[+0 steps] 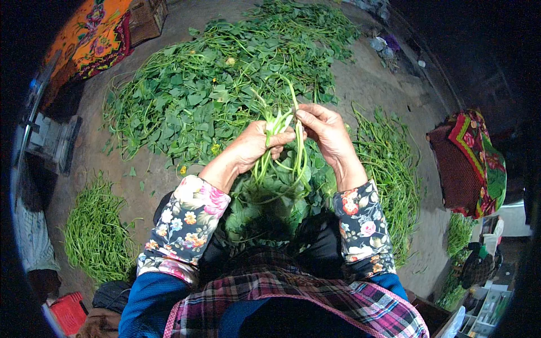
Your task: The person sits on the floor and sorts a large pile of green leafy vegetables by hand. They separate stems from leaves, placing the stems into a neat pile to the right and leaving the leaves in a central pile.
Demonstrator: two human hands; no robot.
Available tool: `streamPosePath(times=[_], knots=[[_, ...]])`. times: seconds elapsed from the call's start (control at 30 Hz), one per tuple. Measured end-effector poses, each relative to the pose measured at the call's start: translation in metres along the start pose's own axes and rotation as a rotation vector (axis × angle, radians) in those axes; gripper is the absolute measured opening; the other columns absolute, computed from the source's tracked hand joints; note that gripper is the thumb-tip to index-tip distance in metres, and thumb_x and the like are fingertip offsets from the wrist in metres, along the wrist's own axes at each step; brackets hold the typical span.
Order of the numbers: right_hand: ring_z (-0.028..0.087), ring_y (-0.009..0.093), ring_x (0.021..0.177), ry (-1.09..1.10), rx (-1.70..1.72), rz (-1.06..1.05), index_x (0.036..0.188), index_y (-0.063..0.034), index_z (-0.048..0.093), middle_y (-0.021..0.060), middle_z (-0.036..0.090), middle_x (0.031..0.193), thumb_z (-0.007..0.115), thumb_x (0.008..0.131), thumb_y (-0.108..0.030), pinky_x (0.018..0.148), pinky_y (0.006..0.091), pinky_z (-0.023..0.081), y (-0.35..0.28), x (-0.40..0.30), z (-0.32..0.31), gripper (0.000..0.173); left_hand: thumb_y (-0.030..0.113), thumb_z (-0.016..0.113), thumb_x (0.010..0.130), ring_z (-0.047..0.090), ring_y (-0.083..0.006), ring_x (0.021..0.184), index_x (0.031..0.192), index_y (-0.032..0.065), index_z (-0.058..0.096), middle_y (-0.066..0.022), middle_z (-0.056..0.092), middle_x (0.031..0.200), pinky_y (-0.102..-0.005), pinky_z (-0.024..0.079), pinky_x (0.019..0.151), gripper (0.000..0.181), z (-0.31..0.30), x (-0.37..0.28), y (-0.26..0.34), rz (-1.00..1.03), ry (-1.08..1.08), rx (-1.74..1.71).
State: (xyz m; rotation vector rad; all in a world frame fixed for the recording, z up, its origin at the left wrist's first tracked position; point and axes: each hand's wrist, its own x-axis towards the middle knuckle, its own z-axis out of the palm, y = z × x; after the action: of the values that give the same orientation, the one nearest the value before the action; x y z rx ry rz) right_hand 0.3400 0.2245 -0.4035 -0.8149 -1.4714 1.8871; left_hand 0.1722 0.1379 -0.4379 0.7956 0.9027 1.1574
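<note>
In my left hand (261, 145) is a bunch of pale green plant stems (277, 123), gripped in the fist with ends poking out above and below. My right hand (323, 131) pinches one long, thin stem (294, 95) between thumb and fingertips, right beside that bunch. The stem arches up over the bunch, and strands hang down below my hands. Broad green leaves (243, 207) lie under my hands, between my knees. Beyond my hands spreads a large heap of leafy green vines (198, 84) with a few yellow flowers.
Piles of stripped stems lie at the left (99, 232) and right (391, 169) on the bare floor (139, 173). A bundle with floral cloth (473, 164) stands at the far right. Orange patterned cloth (95, 38) drapes at the upper left, next to a woven box (146, 21). A red container (67, 312) is at lower left.
</note>
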Motion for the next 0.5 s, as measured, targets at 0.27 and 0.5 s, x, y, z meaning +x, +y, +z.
streamPosePath(times=[0.27, 0.5], knots=[[0.058, 0.007, 0.066, 0.041, -0.187, -0.18, 0.107, 0.0018, 0.067, 0.0019, 0.067, 0.08, 0.068, 0.091, -0.018, 0.058, 0.0213, 0.046, 0.0015, 0.0024, 0.004, 0.025, 0.017, 0.07, 0.088, 0.045, -0.0026, 0.057, 0.106, 0.0042, 0.067, -0.002, 0.07, 0.1, -0.0195, 0.037, 0.05, 0.022, 0.0016, 0.0023, 0.005, 0.032, -0.073, 0.08], [0.057, 0.005, 0.069, 0.072, -0.284, -0.183, 0.104, 0.0022, 0.067, 0.0028, 0.068, 0.084, 0.071, 0.089, -0.021, 0.06, 0.0213, 0.046, -0.0039, 0.0008, 0.011, 0.028, 0.016, 0.07, 0.089, 0.044, -0.0036, 0.054, 0.099, 0.0058, 0.067, 0.005, 0.058, 0.074, -0.0197, 0.035, 0.048, 0.015, -0.0017, 0.0029, 0.0058, 0.082, 0.051, 0.124]])
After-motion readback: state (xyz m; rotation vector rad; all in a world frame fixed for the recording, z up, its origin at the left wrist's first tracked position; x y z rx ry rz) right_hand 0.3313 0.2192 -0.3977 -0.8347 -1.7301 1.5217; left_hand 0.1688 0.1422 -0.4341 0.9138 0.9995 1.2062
